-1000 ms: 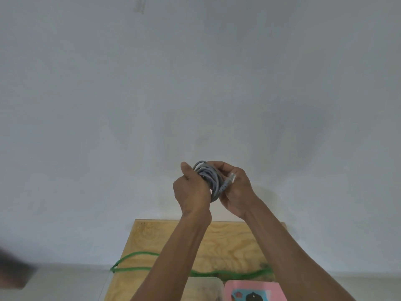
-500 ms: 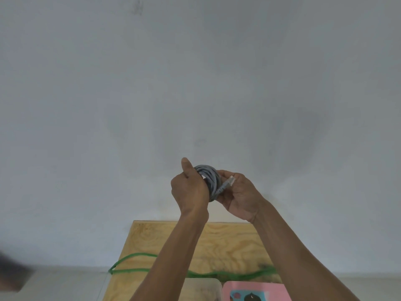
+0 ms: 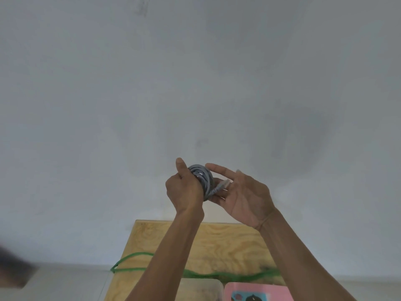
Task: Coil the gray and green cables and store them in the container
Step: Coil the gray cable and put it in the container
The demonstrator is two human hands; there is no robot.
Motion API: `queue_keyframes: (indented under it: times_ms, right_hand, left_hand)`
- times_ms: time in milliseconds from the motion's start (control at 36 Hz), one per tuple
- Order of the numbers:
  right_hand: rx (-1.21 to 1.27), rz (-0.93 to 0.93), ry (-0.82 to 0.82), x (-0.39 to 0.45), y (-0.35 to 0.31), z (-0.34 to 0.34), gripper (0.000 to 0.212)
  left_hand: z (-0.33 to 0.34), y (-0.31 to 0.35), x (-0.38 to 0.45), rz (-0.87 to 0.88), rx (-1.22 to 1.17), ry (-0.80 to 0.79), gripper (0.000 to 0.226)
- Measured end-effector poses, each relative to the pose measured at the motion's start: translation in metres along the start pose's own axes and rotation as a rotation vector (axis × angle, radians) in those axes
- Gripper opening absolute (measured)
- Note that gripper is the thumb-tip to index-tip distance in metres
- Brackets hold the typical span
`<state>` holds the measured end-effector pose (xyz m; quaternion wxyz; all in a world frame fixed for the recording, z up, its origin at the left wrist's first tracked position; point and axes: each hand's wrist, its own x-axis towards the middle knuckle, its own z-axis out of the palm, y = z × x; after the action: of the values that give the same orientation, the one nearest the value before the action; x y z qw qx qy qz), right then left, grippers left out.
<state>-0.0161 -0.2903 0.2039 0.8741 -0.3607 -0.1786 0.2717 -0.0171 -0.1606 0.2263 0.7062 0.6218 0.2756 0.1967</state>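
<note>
The gray cable (image 3: 205, 178) is wound into a small tight coil and held up in front of a pale wall. My left hand (image 3: 184, 192) grips the coil from the left with curled fingers and a raised thumb. My right hand (image 3: 245, 196) lies palm up beside it, fingers stretched out and touching the coil's right side. The cable's clear plug end (image 3: 224, 183) rests across those fingers. The green cable (image 3: 208, 274) lies loose across the wooden table (image 3: 227, 240) below, one loop hanging off the left edge. A translucent container (image 3: 204, 286) shows at the bottom edge.
A pink box (image 3: 258, 291) with a printed picture sits right of the container at the frame's bottom. A dark blurred shape (image 3: 13, 270) is at the lower left. The plain wall fills most of the view behind the hands.
My right hand has uncurled from the coil; its fingers now stretch out with the plug lying across them. My left hand keeps its grip in about the same place.
</note>
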Motion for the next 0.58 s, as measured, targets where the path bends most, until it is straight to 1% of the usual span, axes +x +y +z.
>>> queue_keyframes:
  times_ms: [28,83,139,167,194,250,333,417,472,528,583]
  right_hand:
    - [-0.024,-0.007,0.033,0.000,0.002,0.003,0.085]
    - [-0.194,-0.040,0.162,0.002,0.006,0.012,0.079]
    - [-0.347,-0.109,0.297,0.006,0.012,0.019,0.059]
    - [-0.378,-0.141,0.357,0.008,0.014,0.021,0.050]
    - [-0.400,-0.169,0.402,0.008,0.015,0.022,0.044]
    - [-0.452,-0.201,0.453,0.008,0.016,0.023,0.041]
    - [-0.477,-0.208,0.446,0.007,0.013,0.022,0.043]
    - [-0.344,-0.194,0.403,0.006,0.009,0.021,0.042]
    - [-0.300,-0.186,0.396,0.007,0.008,0.020,0.041]
    - [-0.327,-0.185,0.389,0.008,0.009,0.019,0.039]
    - [-0.411,-0.187,0.378,0.010,0.010,0.017,0.039]
  left_hand:
    - [0.000,-0.001,0.001,0.006,-0.001,0.015,0.064]
    - [0.000,-0.003,0.002,0.009,-0.001,0.032,0.064]
    - [0.002,-0.006,0.002,0.003,-0.011,0.037,0.065]
    - [0.002,-0.007,0.001,0.003,-0.015,0.033,0.065]
    - [0.003,-0.007,0.001,0.006,-0.012,0.028,0.065]
    - [0.003,-0.007,0.001,0.014,-0.004,0.013,0.065]
    - [0.002,-0.008,0.003,0.009,-0.006,-0.027,0.064]
    - [0.001,-0.008,0.006,0.018,-0.011,-0.075,0.062]
    - [0.001,-0.006,0.006,0.037,-0.001,-0.083,0.062]
    - [0.001,-0.006,0.006,0.049,-0.002,-0.073,0.061]
    - [0.001,-0.006,0.007,0.044,-0.008,-0.055,0.062]
